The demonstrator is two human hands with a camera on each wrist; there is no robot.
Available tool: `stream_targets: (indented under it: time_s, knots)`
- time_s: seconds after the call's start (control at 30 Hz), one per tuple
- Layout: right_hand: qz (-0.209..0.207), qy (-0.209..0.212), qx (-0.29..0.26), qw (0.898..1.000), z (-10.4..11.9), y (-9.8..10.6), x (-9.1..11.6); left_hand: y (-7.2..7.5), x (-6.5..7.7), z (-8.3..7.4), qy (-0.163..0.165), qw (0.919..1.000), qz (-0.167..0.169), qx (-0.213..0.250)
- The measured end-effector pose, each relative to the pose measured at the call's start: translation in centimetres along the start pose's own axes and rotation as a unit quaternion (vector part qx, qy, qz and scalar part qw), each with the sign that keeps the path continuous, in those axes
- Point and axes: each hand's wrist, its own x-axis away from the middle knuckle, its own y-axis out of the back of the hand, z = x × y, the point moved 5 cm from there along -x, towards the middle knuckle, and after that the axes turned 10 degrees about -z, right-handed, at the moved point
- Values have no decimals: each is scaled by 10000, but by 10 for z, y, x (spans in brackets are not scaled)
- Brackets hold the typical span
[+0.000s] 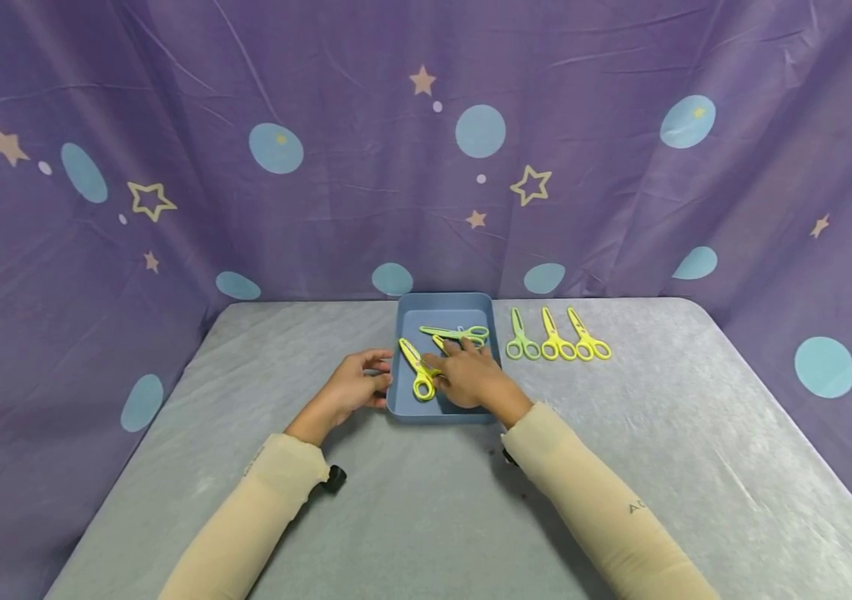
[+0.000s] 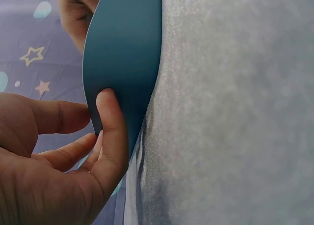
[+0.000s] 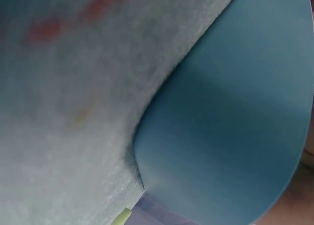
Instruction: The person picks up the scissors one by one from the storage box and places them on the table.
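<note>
1. Beside the blue tray (image 1: pixel 433 419), the left hand (image 1: pixel 357 383) rests loosely bent fingers against its outer left wall; a shove there might slide it.
2. Over the tray's right half, the right hand (image 1: pixel 471 375) reaches in; I cannot tell whether its fingers grip anything.
3. Within lie yellow scissors (image 1: pixel 417 368) at left, more yellow scissors (image 1: pixel 438 343) partly under that hand, and green scissors (image 1: pixel 437 331) beyond. Crowded together, they could snag when one is lifted.
4. Right of the tray, a row of three scissors (image 1: pixel 553 336) sits on the grey, cloth-like tabletop (image 1: pixel 411 517).
5. Behind hangs a purple curtain (image 1: pixel 351 167) with stars and blue spots.
</note>
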Motion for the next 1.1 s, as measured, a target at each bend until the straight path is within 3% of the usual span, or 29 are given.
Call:
stream_targets:
  time_s: [0.47, 0.67, 0.8, 1.1]
  knots:
    - [-488, 535, -404, 9966, 16, 7, 1, 1, 2, -2, -32, 10000, -8, -27]
    - [-66, 864, -318, 9957, 26, 1, 1, -1, 3, -3, -73, 10000, -6, -44]
    - [208, 839, -90, 9962, 26, -1, 2, 0, 3, -3, -58, 10000, -11, -38]
    - [-3, 797, -8, 9968, 19, 1, 5, 0, 1, 0, -33, 10000, -12, -23]
